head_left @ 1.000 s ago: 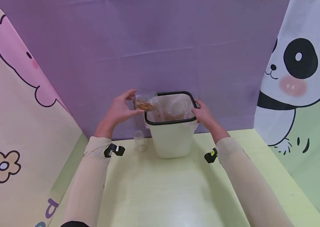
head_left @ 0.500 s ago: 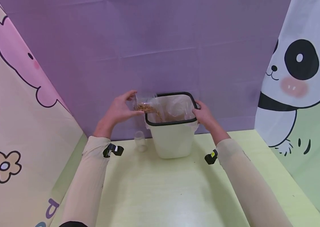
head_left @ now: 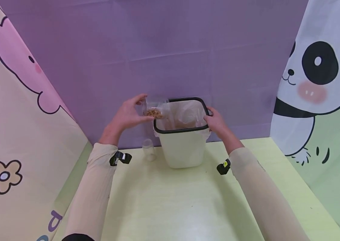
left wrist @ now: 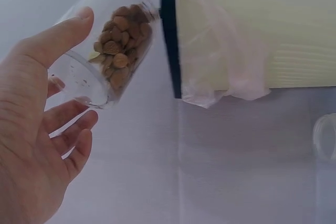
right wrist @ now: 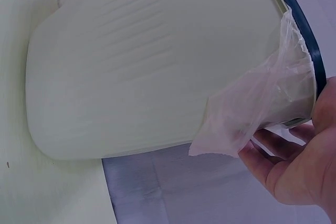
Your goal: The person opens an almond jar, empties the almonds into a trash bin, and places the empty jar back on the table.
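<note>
My left hand (head_left: 127, 115) grips a clear jar (left wrist: 100, 3) around its base, fingers and thumb on opposite sides. The jar lies tipped on its side, its mouth over the left rim of a white trash can (head_left: 183, 150). Brown nuts (left wrist: 121, 43), like shelled almonds, lie along its lower wall. My right hand (head_left: 216, 122) holds the can's black rim (head_left: 182, 130) on the right side, fingers curled under it by the liner. A thin translucent bag (right wrist: 247, 98) lines the can and hangs over its outside.
A second clear jar (head_left: 149, 150) stands on the pale table (head_left: 170, 201), left of the can. Close behind rises a purple cloth wall (head_left: 170, 50). Printed panels with a panda (head_left: 317, 83) and a flower (head_left: 2, 177) flank the table.
The jar stays tipped at the can's rim. Half a second ago some nuts were sliding out of its mouth; now fewer lie inside, further back. The right hand keeps its place.
</note>
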Motion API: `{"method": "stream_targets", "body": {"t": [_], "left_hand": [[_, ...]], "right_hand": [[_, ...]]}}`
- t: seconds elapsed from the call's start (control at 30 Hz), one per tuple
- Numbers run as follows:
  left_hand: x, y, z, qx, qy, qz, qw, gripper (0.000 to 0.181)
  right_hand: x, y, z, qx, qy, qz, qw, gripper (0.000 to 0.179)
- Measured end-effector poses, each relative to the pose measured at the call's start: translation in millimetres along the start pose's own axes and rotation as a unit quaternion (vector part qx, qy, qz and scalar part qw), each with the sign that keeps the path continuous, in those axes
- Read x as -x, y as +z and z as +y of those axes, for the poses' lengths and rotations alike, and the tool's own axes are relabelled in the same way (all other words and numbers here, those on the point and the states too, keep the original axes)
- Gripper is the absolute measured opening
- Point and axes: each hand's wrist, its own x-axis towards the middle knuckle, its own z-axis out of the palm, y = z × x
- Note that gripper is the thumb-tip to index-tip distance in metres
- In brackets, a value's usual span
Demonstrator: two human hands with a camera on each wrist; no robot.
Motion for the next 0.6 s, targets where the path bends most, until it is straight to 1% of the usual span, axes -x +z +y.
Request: {"method": "stream_targets", "body": {"t": [0.23, 0.43, 0.6], "left_hand": [[-10.6, -9.6, 9.6, -0.024, 0.000, -0.036, 0.9991, 0.094], [-13.2, -7.8, 9.6, -0.056, -0.009, -0.066, 0.9962, 0.092], [-13.6, -5.2, 9.9, -0.049, -0.020, -0.071, 0.9961, 0.093]], "right_hand": [[-1.1, -1.1, 0.8, 0.001, -0.002, 0.002, 1.0000, 0.056], [-0.6, -1.6, 0.6, 0.003, -0.001, -0.004, 1.0000, 0.056], [1.1, -1.9, -0.1, -0.006, 0.002, -0.006, 1.0000, 0.056]]}}
